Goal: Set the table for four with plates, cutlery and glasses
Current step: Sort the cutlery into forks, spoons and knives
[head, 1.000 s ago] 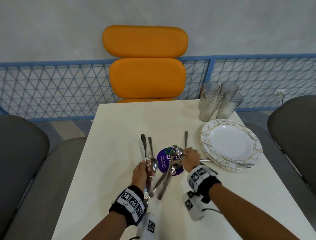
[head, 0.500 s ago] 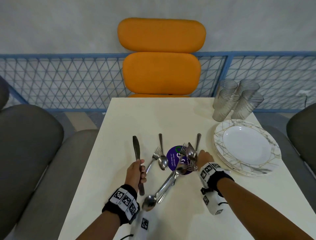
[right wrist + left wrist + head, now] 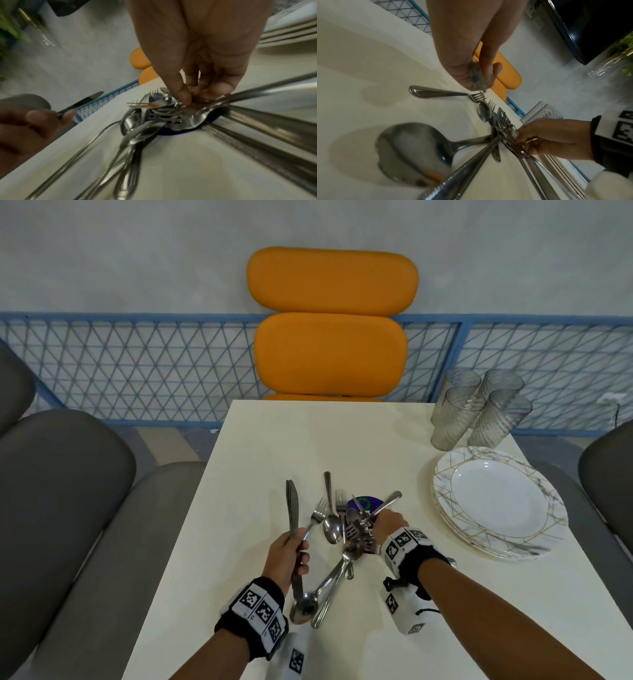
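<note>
Left hand (image 3: 286,556): clenched around the handles of steel table knives (image 3: 292,508), blades pointing toward the cream table's (image 3: 274,440) far edge.
Right hand (image 3: 388,523): fingertips pinching into the tangled steel cutlery pile (image 3: 346,542) mid-table, apparently gripping one piece.
Marbled white plates (image 3: 496,501): stacked by the right edge.
Ribbed clear glasses (image 3: 476,412): far right corner.

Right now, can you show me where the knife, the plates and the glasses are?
knife (image 3: 293,508), head view, on the middle of its blade.
plates (image 3: 445,474), head view, on the top plate's patterned rim.
glasses (image 3: 448,419), head view, on the side of the near left glass.
</note>
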Available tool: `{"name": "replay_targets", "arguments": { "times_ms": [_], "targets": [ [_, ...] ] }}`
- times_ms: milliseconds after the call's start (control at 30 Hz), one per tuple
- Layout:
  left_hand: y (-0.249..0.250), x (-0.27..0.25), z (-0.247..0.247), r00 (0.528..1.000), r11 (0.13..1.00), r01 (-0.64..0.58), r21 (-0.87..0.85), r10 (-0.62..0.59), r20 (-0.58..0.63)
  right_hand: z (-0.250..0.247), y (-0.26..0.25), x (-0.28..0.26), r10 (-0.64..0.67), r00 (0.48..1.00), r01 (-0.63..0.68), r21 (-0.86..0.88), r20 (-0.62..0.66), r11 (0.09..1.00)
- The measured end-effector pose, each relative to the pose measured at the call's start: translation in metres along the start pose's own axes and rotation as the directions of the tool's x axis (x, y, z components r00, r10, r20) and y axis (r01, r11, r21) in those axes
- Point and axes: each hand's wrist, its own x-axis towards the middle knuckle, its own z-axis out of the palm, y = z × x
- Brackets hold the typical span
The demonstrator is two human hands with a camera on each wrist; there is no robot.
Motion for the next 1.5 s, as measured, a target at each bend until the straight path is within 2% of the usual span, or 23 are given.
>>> {"name": "replay_targets", "arguments": {
  "times_ms": [67, 167, 267, 367, 433, 600, 733, 833, 1067, 1133, 1233, 1367, 1500],
  "targets": [
    [0.000, 0.000, -0.001, 1.000, 1.000, -0.001, 0.006, 0.001, 0.008, -0.001, -0.008, -0.003, -0.056, 0.998, 0.056, -0.022, 0.018, 0.998],
    [-0.002, 0.003, -0.001, 1.000, 1.000, -0.001, 0.026, 0.001, 0.018, -0.004, -0.016, -0.005, -0.134, 0.991, 0.132, -0.071, -0.021, 0.989],
    [-0.006, 0.005, 0.002, 1.000, 1.000, 0.005, 0.030, -0.006, 0.031, -0.008, -0.022, -0.009, -0.237, 0.967, 0.233, -0.059, -0.095, 0.971],
    [-0.007, 0.006, 0.008, 0.998, 0.999, 0.023, 0.032, -0.025, 0.050, -0.017, -0.027, -0.014, -0.322, 0.940, 0.319, -0.048, -0.110, 0.947],
    [-0.007, 0.006, 0.011, 0.997, 0.998, 0.036, 0.042, -0.039, 0.061, -0.021, -0.032, -0.017, -0.348, 0.935, 0.345, -0.049, -0.067, 0.937],
    [-0.005, 0.004, 0.017, 0.996, 0.998, 0.055, 0.032, -0.057, 0.073, -0.023, -0.042, -0.024, -0.319, 0.939, 0.330, -0.070, 0.126, 0.942],
    [-0.006, 0.002, 0.017, 0.996, 0.997, 0.071, -0.009, -0.070, 0.062, -0.021, -0.051, -0.037, -0.347, 0.896, 0.355, 0.021, 0.278, 0.935],
    [-0.008, 0.000, 0.018, 0.996, 0.996, 0.079, -0.048, -0.076, 0.051, -0.023, -0.063, -0.043, -0.368, 0.866, 0.342, 0.134, 0.339, 0.930],
    [-0.005, -0.008, 0.020, 0.993, 0.999, 0.000, -0.050, 0.006, 0.116, -0.014, -0.089, -0.041, -0.268, 0.955, 0.226, 0.267, 0.131, 0.937],
    [-0.001, -0.010, 0.022, 0.989, 0.998, -0.004, -0.064, 0.013, 0.148, -0.011, -0.096, -0.039, -0.226, 0.971, 0.195, 0.288, 0.075, 0.937],
    [0.003, -0.008, 0.022, 0.992, 0.999, -0.020, -0.043, 0.026, 0.122, -0.008, -0.103, -0.039, -0.209, 0.978, 0.199, 0.289, 0.005, 0.937],
    [0.007, -0.006, 0.027, 0.992, 0.997, -0.074, 0.008, 0.073, 0.100, -0.009, -0.104, -0.041, -0.216, 0.976, 0.213, 0.277, -0.020, 0.937],
    [0.010, -0.006, 0.032, 0.983, 0.983, -0.155, 0.097, 0.144, 0.114, -0.013, -0.098, -0.041, -0.203, 0.979, 0.176, 0.375, 0.031, 0.910]
  ]
}}
